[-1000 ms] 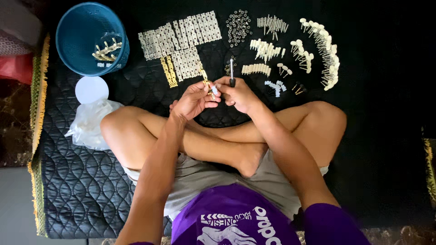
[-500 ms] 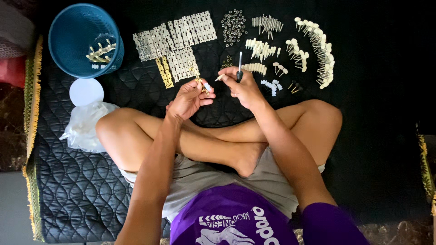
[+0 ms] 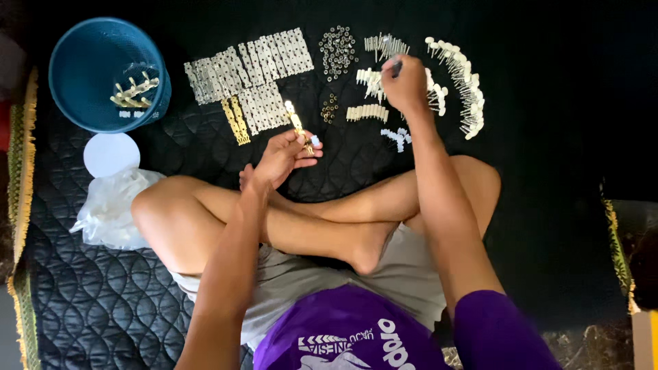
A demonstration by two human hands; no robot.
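Gold strip (image 3: 299, 127), pinched in the left hand (image 3: 282, 156), lies with its long axis running up and slightly left, its white-tipped end pointing toward the rows of silver plates (image 3: 247, 72). Right hand (image 3: 406, 85) is clenched around a dark tool (image 3: 395, 66) over the white pins (image 3: 373, 82). Everything rests on a black quilted mat (image 3: 82, 301) on the floor, beside a blue tub (image 3: 82, 62).
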